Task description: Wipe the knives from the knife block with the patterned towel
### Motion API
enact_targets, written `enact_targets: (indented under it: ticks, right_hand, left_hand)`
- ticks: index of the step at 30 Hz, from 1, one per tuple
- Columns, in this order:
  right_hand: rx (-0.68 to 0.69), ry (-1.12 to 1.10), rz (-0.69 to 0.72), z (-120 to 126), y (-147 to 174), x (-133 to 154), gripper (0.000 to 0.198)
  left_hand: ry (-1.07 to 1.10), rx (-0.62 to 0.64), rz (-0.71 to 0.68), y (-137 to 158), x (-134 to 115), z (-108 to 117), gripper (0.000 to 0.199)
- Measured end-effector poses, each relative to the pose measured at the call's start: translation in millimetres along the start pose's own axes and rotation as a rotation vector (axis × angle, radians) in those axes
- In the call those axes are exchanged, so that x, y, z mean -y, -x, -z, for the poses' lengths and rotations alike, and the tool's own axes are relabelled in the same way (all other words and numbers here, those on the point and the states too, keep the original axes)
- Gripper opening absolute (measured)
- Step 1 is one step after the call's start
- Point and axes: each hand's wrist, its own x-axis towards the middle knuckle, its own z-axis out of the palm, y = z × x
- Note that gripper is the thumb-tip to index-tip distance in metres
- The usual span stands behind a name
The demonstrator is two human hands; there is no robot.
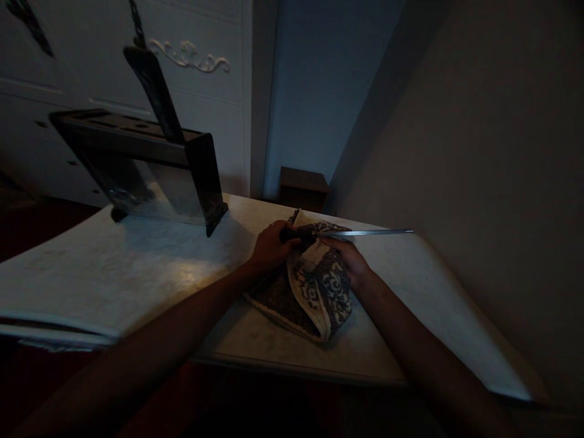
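My left hand (274, 243) is closed round the dark handle of a knife (378, 232), whose long thin blade points to the right, seen nearly edge-on. Under and around the near part of the blade is a brown and cream patterned towel (319, 292), bunched up and hanging in folds onto the table. My right hand (344, 252) grips the towel just below the blade, its thumb along the blade's near side. Some of its fingers are hidden by the cloth.
A knife block (155, 188) with clear sides stands at the left on the pale tabletop (173, 261), one black handle jutting from its top. Behind are a white panelled door (205, 103) and a small brown box (303, 182). A wall (493, 152) rises at the right.
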Motion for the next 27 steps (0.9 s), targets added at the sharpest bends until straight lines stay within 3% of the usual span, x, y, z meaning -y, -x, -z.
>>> enact_targets:
  ticks: [5,9,13,23,27]
  right_hand:
    - [-0.039,-0.059,-0.103,-7.5,6.5,6.4,0.024]
    - [0.002,-0.023,-0.175,-3.8,6.6,8.8,0.018]
    - [0.041,-0.011,-0.161,1.3,4.5,8.6,0.016]
    - [-0.056,-0.043,-0.177,-5.2,8.1,12.1,0.013]
    - [-0.075,-0.009,-0.182,-6.7,8.0,12.9,0.012]
  left_hand:
    - [-0.216,-0.009,-0.018,2.2,-3.8,2.9,0.029]
    - [-0.320,0.062,-0.053,3.4,-5.8,5.6,0.033]
    - [-0.307,0.111,-0.083,3.5,-4.5,6.3,0.034]
    - [-0.155,0.313,-0.198,-1.9,2.7,10.6,0.047]
    - [-0.176,0.319,-0.225,-3.4,3.7,10.1,0.039]
